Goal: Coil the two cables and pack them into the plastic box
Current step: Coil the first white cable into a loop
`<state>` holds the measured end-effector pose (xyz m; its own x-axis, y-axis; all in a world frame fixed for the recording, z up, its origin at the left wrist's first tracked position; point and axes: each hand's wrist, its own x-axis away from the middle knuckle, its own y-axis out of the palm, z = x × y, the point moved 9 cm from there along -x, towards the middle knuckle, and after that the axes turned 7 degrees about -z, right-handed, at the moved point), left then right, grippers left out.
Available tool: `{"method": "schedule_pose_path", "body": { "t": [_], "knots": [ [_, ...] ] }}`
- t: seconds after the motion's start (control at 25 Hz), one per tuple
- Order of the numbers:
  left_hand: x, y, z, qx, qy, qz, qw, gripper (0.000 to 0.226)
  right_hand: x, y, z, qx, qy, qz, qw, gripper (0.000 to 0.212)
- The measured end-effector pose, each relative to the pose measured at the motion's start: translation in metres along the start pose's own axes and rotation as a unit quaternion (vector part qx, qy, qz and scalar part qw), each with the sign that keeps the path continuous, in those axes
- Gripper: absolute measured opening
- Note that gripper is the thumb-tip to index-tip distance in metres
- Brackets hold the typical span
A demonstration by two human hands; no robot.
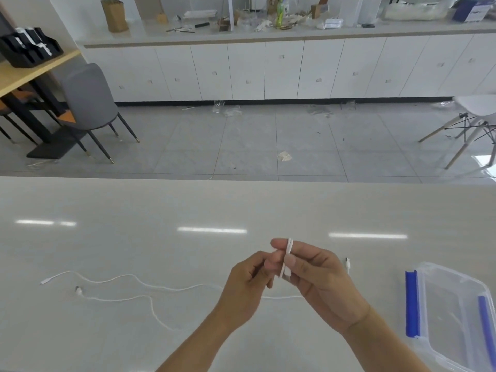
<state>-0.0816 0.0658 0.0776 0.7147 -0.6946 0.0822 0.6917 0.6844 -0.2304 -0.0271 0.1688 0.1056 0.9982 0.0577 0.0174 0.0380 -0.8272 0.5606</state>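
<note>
We see our right hand [319, 280] pinching a few tight loops of thin white cable [287, 257] wound round its fingers, our left hand's [247, 280] grip closed on the strand. The second thin white cable [120, 298] lies loose and wavy on the glossy pale tabletop [161, 210]. The clear plastic box with blue clips [456, 312] sits at right.

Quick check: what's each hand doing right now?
Left hand: closed, pinching the white cable.
Right hand: closed, with cable loops wound around its fingers.
</note>
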Motion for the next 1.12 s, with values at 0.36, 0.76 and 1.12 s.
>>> {"method": "schedule_pose_path", "body": {
  "t": [0.36,0.76,1.12],
  "knots": [
    [0.018,0.015,-0.006,-0.192,-0.048,-0.035,0.98,0.018,0.002,-0.039,0.005,0.225,-0.031,0.163,0.96,0.02],
    [0.014,-0.04,0.076,-0.386,0.069,-0.118,0.912,0.019,0.011,-0.006,0.023,0.365,0.129,-0.097,0.917,0.025],
    [-0.012,-0.05,0.064,-0.063,0.066,-0.098,0.991,0.012,0.012,0.025,-0.004,0.203,0.086,-0.118,0.968,0.027]
  ]
}}
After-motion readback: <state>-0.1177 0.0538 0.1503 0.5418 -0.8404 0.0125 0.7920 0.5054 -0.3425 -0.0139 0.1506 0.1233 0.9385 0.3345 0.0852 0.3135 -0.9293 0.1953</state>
